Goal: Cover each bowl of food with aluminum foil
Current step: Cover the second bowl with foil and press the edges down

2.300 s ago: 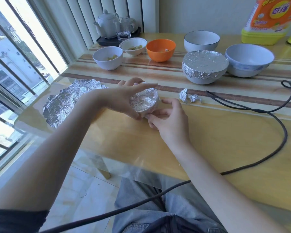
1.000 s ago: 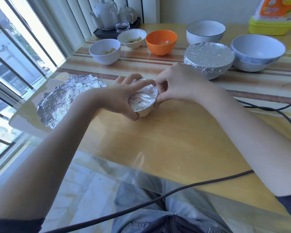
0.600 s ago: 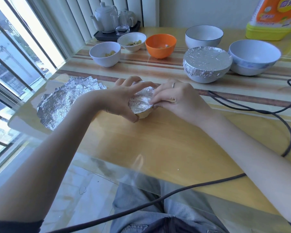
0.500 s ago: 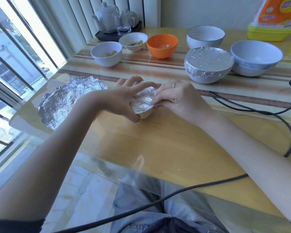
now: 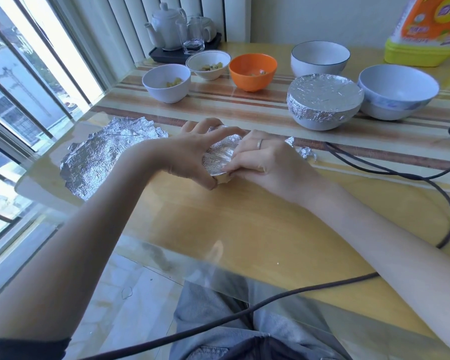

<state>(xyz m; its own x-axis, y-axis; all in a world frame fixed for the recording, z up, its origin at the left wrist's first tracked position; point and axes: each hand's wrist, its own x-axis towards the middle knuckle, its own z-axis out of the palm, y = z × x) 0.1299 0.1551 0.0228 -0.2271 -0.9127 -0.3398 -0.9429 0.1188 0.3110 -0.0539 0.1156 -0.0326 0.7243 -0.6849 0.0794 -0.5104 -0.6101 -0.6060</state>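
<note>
Small bowl mid-surface, foil on top. Left hand curled around it at 9 o'clock, right hand fingers pinching foil edge. Could rip if squeezed hard.

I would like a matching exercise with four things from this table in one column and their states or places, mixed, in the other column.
Things:
1. large grey bowl
2. orange bowl
3. small bowl
4. loose foil sheet

States:
a. held between both hands
b. lying flat near the window
c. uncovered, food inside
d. already covered, nobody touching it

Pairs: 1-d, 2-c, 3-a, 4-b
</note>
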